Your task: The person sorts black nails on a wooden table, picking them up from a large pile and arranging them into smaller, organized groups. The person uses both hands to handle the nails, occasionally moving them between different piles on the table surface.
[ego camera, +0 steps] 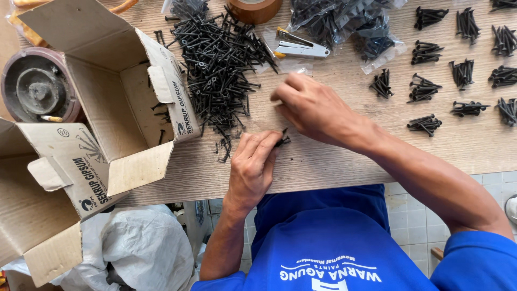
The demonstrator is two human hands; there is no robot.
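Presently, hands: left hand pinches a small bunch of black screws between fingers and thumb, just above the counter edge; right hand lies over it, fingers curled together at the rim of the loose screw pile. Whether the right hand holds a screw, I cannot tell.
Surroundings: open cardboard box left of the pile; stapler and bagged screws behind; sorted small bundles in rows to the right.
Risk, drop: the bunch sits near the counter edge; a loosened pinch likely sends screws to the tiled floor.
Risk, puncture: sharp tips point every way in the pile; a blind reach may prick a finger.
Risk, miscount: stray screws lie beside the bunch and may mix in.
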